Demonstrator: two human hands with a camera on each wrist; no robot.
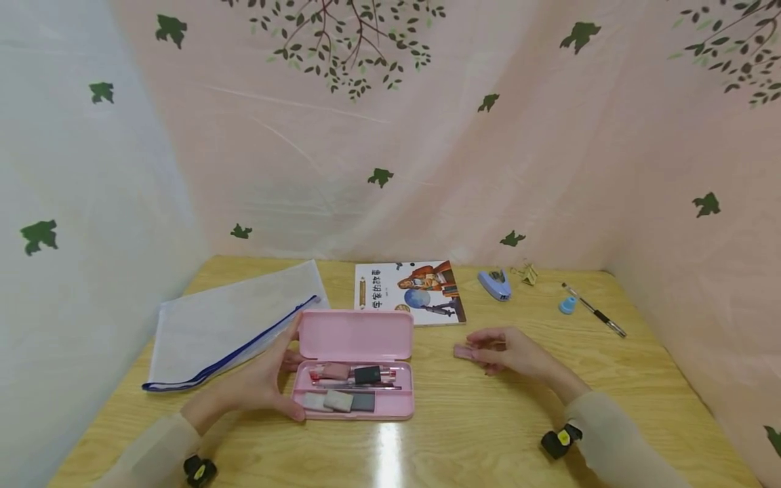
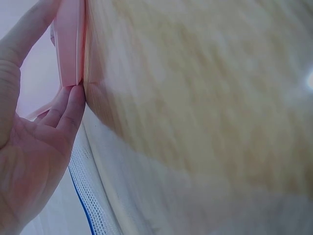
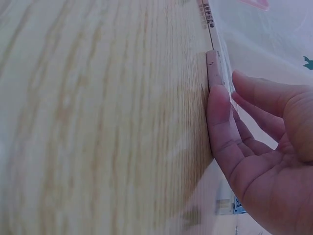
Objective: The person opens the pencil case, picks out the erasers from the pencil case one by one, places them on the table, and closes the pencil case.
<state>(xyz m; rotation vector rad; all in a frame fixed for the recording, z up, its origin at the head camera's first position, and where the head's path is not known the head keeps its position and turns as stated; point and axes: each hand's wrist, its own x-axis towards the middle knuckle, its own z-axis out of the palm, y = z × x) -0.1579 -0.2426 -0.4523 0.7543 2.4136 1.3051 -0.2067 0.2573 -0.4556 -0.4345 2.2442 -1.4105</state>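
Note:
A pink pencil case lies open on the table, its lid folded back. My left hand holds its left end, thumb at the front corner and fingers by the lid side; in the left wrist view fingertips touch the edge of the pink case. Inside are a pink eraser, a black eraser, pens, and white and grey erasers in the front compartment. To the right, my right hand pinches a dusky-pink eraser low at the tabletop; its end sticks out past the fingertip.
A clear zip pouch with a blue edge lies at the left. Behind the case is an illustrated booklet. A blue-violet stapler-like item, a gold clip, a small blue cone-shaped piece and a pen lie back right.

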